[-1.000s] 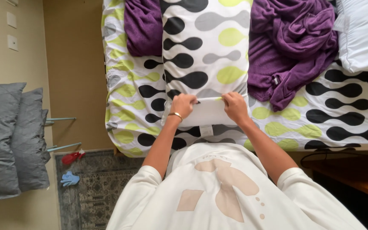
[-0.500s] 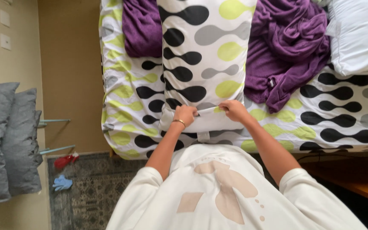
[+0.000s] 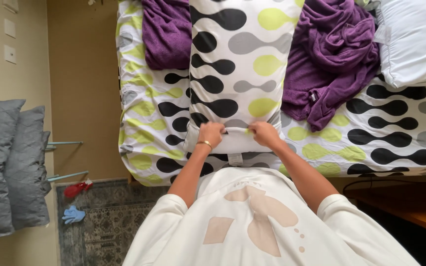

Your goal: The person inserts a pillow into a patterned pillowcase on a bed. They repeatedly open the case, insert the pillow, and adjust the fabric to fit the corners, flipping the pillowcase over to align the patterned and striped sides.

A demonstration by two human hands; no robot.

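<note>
A pillow in a white case patterned with black, grey and lime blobs [image 3: 237,64] lies lengthwise on the bed [image 3: 400,133]. Its plain white end [image 3: 232,144] sticks out of the case's open hem at the near side. My left hand [image 3: 210,134], with a gold bracelet at the wrist, grips the hem on the left. My right hand [image 3: 264,134] grips the same hem on the right. Both hands pinch the fabric edge with a short span of it stretched between them.
Purple towels or blankets lie on either side of the pillow [image 3: 166,29] [image 3: 331,59]. A white pillow [image 3: 410,39] is at the far right. Grey cushions [image 3: 11,167] lean at the left wall. A red object and blue gloves [image 3: 73,215] lie on the rug.
The case's hem has slid down toward me over the white pillow end, leaving less white showing. Both hands moved with it and sit closer together.
</note>
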